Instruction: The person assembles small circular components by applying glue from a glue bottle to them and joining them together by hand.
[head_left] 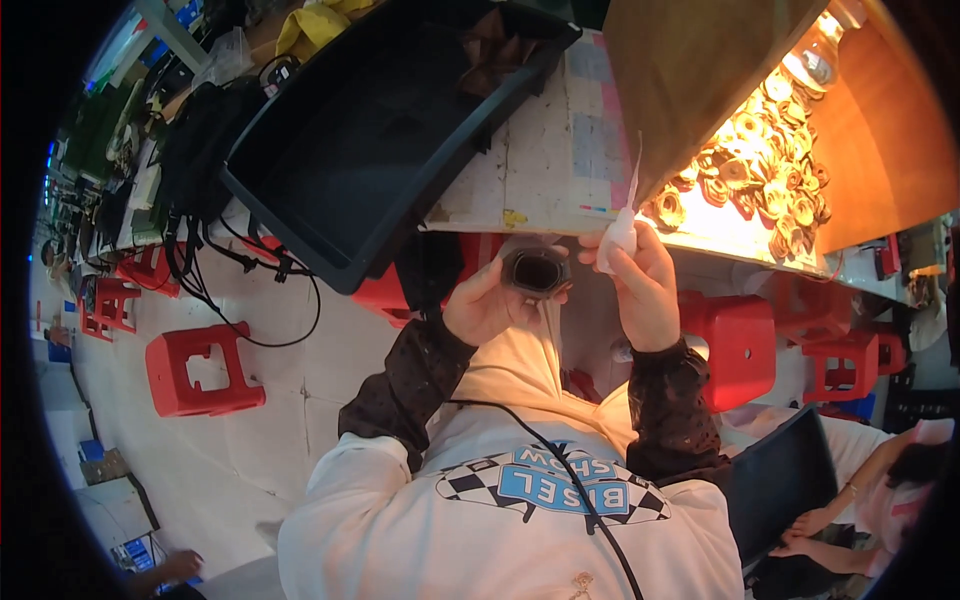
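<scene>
At mid-frame, the left hand's (485, 308) grip holds a dark hollow piece (536, 272); beside it, the right hand's (650, 300) grip pinches a white bottle (621, 240), thin tip upward. Beyond, a black tray (350, 150) overhangs the bench (510, 185) at upper left; coiled pieces (775, 170) lie brightly lit, upper right.

The desk (510, 180) has a pale, marked top. A large black tray (340, 150) lies on its left part, one corner jutting past the near edge. A small yellow scrap (514, 217) lies by that edge. Farther right, between two brown boards (700, 70), sits a brightly lit heap of round, ring-like pieces (770, 170), reaching close to the near edge.
</scene>
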Demonstrator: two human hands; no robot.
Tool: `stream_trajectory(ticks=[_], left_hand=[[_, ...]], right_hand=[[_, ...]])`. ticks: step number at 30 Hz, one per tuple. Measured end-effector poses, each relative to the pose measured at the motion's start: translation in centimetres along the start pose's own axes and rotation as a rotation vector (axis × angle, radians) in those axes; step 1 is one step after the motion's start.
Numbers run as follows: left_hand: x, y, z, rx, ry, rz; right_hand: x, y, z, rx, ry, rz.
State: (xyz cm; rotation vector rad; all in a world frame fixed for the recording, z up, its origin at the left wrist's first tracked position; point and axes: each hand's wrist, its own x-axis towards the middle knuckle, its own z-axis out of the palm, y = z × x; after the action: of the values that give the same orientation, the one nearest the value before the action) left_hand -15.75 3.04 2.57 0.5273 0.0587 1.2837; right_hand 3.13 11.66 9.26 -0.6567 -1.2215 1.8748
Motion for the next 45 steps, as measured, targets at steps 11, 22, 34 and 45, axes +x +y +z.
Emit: stream_trajectory(ticks=[11,22,34,45], left_hand=[[-3.3,3.3,2.8,0.382,0.404,-0.157],[-2.8,4.9,4.4,0.551,0.444,-0.220],[-0.6,2.2,1.5,0.310,0.276,-0.229],[1.6,-1.3,1.5,0.209,0.219,-0.315]], right_hand=[[11.8,4.2,-1.0,-0.789,0.306,-0.309],[15.8,4.8,-1.2,-1.202,0.324,-0.448],[1.8,3.3,-1.0,-1.158,0.465,-0.714],[9.0,-7.6,-19.4,-1.344,1.002,-0.500]])
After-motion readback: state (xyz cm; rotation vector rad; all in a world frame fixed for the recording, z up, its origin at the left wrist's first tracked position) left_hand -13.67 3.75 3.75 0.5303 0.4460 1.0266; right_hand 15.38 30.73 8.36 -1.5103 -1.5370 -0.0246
